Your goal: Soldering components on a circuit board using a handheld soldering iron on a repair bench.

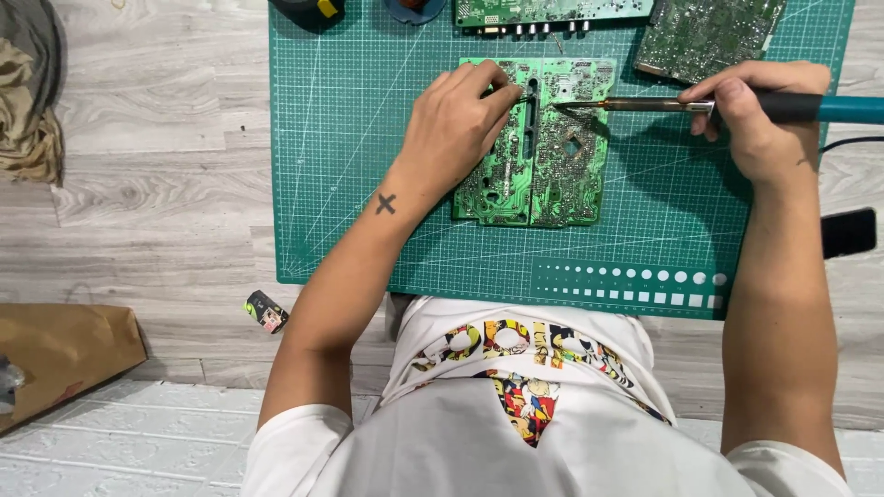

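- My left hand (453,129) lay flat over the left half of the bright green rectangular circuit board (539,147), fingers bent and pinched together at a spot near the long dark slot in the board's far part; what they pinched was too small for me to tell.
- My right hand (755,115) was closed round the dark-and-teal handle of a soldering iron (700,106), held like a pen, its thin metal tip pointing left and reaching the far right part of the board, just beside my left fingertips.
- The board rested solder side up near the middle of the green gridded cutting mat (368,184), which lay on the pale grey wood-grain floor (157,184).
- At the far edge of the mat were a long green circuit board with a row of round sockets (552,13) and, to its right, a darker grey-green circuit board set at a tilt (704,35); both were apart from the board I worked on.
- A dark round object with a yellow patch (308,9) and a dark blue round object (414,9) sat at the far edge, cut off by the frame.
- Off the mat, to the near left, lay a small black cylinder with a printed label (266,311), a brown paper bag (60,354), and far left a crumpled olive cloth (28,92).
- A black flat rectangular device (849,232) lay to the right, partly behind my right forearm.
- I could not see into the bag.
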